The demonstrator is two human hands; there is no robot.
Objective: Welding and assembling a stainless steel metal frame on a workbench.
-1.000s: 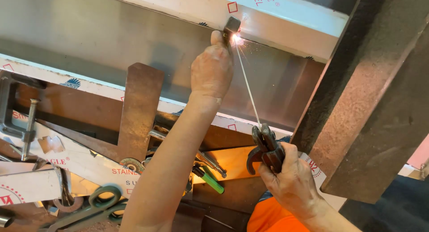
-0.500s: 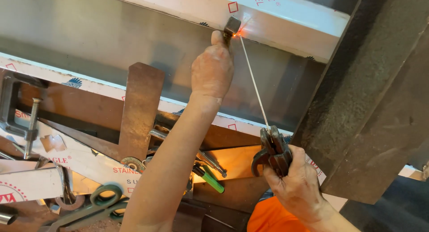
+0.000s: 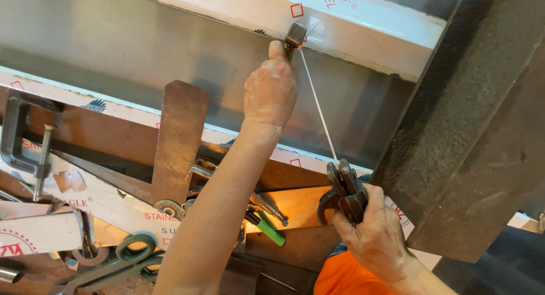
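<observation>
Film-wrapped steel strips (image 3: 85, 201) with red and blue print lay at lower left beside a C-clamp (image 3: 22, 141) and green-handled scissors (image 3: 122, 261). Left hand (image 3: 271, 90) reached straight up, fingers pinching a small metal block (image 3: 295, 35) against the white-filmed tube (image 3: 352, 28). A welding rod (image 3: 318, 110) slanted from there down-right into the electrode holder (image 3: 343, 190), which the right hand (image 3: 377, 235) held with fingers curled tight

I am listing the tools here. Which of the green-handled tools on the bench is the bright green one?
The small tool with the bright green handle, lying just right of the left forearm. The scissors at the lower left have dull grey-green loop handles instead.
</observation>
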